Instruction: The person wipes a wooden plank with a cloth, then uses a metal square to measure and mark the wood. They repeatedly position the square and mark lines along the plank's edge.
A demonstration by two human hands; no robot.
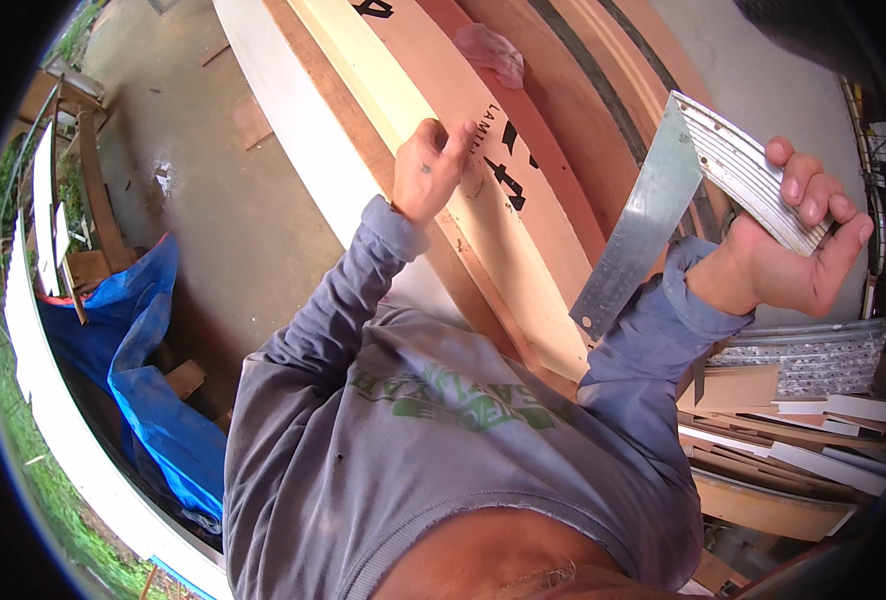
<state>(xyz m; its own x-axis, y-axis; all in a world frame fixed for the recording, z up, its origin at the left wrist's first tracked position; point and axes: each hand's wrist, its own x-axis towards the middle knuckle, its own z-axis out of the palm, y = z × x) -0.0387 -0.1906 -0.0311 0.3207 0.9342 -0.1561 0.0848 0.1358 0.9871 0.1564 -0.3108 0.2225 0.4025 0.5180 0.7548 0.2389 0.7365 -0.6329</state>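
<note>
a person in a grey long-sleeved shirt [443, 440] works at a stack of long boards [483, 160]. the left hand [428, 170], fingers pinched as if on a small marker that cannot be made out, presses on the pale top board near its edge, seemingly marking it. the right hand [798, 245], raised clear of the stack, grips a metal square [663, 210] by its ribbed stock. offcuts [793, 440] lie beside.

Bright even daylight, soft shadows, sharp centre; strong fisheye bending, black vignette at rim.
</note>
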